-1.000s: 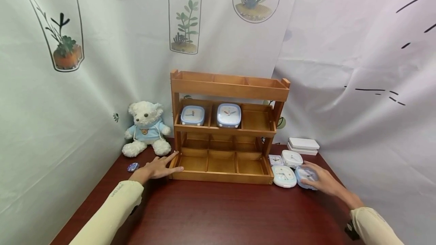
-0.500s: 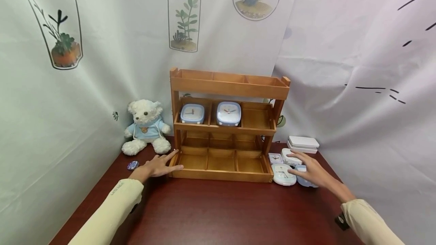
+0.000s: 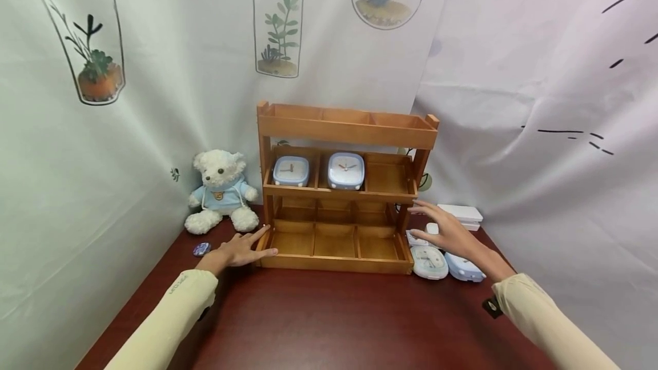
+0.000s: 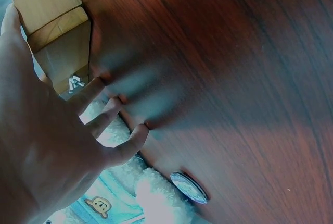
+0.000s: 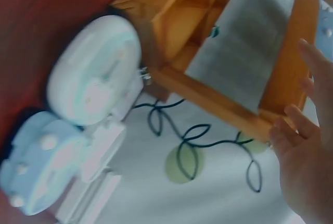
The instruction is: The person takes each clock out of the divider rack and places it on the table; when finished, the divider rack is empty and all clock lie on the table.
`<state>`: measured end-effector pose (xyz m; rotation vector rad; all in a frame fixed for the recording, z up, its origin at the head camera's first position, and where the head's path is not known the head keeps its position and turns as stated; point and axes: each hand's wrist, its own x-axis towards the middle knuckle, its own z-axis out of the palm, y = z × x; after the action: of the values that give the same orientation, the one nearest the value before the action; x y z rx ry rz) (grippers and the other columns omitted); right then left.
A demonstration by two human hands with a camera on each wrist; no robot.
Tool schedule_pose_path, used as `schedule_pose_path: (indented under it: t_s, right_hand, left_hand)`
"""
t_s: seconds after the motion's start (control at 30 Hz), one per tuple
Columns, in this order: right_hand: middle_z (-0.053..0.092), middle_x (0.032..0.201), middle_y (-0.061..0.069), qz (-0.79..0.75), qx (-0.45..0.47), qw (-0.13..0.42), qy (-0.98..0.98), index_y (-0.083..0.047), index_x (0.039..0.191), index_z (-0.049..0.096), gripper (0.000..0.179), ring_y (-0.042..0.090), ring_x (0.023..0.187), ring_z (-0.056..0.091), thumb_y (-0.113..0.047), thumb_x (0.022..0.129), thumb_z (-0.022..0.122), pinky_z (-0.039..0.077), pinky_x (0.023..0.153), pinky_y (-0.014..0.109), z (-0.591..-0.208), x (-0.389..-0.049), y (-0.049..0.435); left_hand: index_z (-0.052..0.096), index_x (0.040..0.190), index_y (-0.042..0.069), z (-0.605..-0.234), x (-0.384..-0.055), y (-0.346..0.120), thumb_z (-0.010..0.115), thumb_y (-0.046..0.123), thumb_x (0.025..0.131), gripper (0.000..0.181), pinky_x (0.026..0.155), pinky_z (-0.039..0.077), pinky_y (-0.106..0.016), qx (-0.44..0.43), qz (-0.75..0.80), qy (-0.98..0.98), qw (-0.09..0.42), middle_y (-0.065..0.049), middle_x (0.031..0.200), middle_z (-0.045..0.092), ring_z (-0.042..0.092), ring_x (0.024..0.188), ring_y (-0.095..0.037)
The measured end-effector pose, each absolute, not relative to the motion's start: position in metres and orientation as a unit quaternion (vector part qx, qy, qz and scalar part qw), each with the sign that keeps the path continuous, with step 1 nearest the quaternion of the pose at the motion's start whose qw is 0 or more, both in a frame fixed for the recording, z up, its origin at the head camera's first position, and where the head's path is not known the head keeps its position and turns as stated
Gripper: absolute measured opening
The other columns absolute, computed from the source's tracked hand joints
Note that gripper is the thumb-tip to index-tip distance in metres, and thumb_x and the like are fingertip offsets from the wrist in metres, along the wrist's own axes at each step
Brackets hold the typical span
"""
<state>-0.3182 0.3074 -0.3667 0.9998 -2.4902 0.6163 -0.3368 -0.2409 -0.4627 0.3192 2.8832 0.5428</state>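
A wooden three-tier shelf stands mid-table. My left hand rests at its lower left corner, thumb near the front rim and fingers spread. Two blue-framed clocks, a left one and a middle one, sit in the middle tier. My right hand is in the air right of the shelf, fingers extended and holding nothing. Below it lie a round white clock, a blue clock and a small square clock; another white clock is mostly hidden by the hand.
A white teddy bear in a blue hoodie sits left of the shelf. A small purple round object lies before it. White boxes are stacked at the back right, near the fabric wall.
My right hand has left the blue clock and moved left and upward over the other clocks, toward the shelf's right side. The left hand stays at the shelf corner.
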Motion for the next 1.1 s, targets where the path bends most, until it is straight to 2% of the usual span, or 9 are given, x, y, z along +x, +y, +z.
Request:
schedule_pose_path:
  t_s: [0.27,0.4,0.63,0.8,0.9,0.97,1.1]
  right_hand:
    - [0.067,0.133,0.017,0.217,0.337,0.261,-0.878,-0.005,0.136,0.066,0.048,0.04,0.121,0.063,-0.017,0.092,0.082,0.052,0.094,0.058,-0.351,-0.327,0.289]
    - [0.068,0.131,0.018,0.223,0.319,0.277,-0.879,-0.005,0.135,0.067,0.047,0.041,0.116,0.065,-0.017,0.092,0.082,0.053,0.089,0.059,-0.344,-0.328,0.289]
    - [0.07,0.128,0.015,0.228,0.326,0.283,-0.872,-0.007,0.135,0.067,0.048,0.037,0.113,0.066,-0.021,0.092,0.082,0.052,0.093,0.058,-0.33,-0.332,0.28]
    - [0.072,0.118,0.015,0.222,0.331,0.282,-0.873,-0.008,0.135,0.067,0.049,0.033,0.095,0.067,-0.022,0.091,0.083,0.052,0.077,0.05,-0.32,-0.336,0.268]
    - [0.072,0.12,0.015,0.218,0.335,0.285,-0.871,-0.008,0.135,0.067,0.05,0.033,0.09,0.067,-0.022,0.09,0.084,0.051,0.075,0.049,-0.314,-0.339,0.26]
    - [0.071,0.124,0.015,0.218,0.339,0.286,-0.87,-0.008,0.135,0.067,0.051,0.035,0.094,0.068,-0.022,0.089,0.085,0.052,0.078,0.051,-0.309,-0.341,0.254]
    - [0.069,0.132,0.013,0.218,0.348,0.281,-0.867,-0.007,0.137,0.066,0.054,0.036,0.112,0.067,-0.026,0.089,0.085,0.052,0.093,0.054,-0.302,-0.349,0.24]
  left_hand:
    - [0.019,0.168,0.027,-0.462,-0.334,-0.242,0.047,0.083,0.091,0.099,0.101,0.024,-0.086,0.104,0.185,0.973,0.094,-0.024,0.165,0.033,0.021,0.147,-0.061]
    - [0.019,0.168,0.026,-0.46,-0.334,-0.241,0.048,0.083,0.091,0.099,0.1,0.025,-0.085,0.106,0.182,0.973,0.093,-0.024,0.164,0.034,0.022,0.147,-0.062]
    - [0.019,0.168,0.027,-0.461,-0.334,-0.24,0.047,0.083,0.091,0.1,0.1,0.025,-0.086,0.104,0.179,0.974,0.096,-0.025,0.164,0.033,0.022,0.147,-0.061]
    - [0.02,0.168,0.026,-0.462,-0.333,-0.24,0.048,0.082,0.092,0.099,0.099,0.026,-0.085,0.107,0.181,0.973,0.097,-0.027,0.163,0.034,0.025,0.146,-0.061]
    - [0.02,0.168,0.026,-0.461,-0.333,-0.24,0.048,0.082,0.092,0.099,0.099,0.026,-0.085,0.107,0.183,0.973,0.095,-0.027,0.163,0.034,0.024,0.146,-0.062]
    - [0.02,0.168,0.026,-0.46,-0.333,-0.24,0.048,0.082,0.092,0.099,0.099,0.026,-0.085,0.106,0.184,0.973,0.094,-0.027,0.163,0.034,0.024,0.146,-0.062]
    - [0.02,0.168,0.026,-0.46,-0.335,-0.239,0.048,0.082,0.091,0.099,0.099,0.026,-0.085,0.104,0.182,0.973,0.094,-0.027,0.163,0.034,0.024,0.146,-0.061]
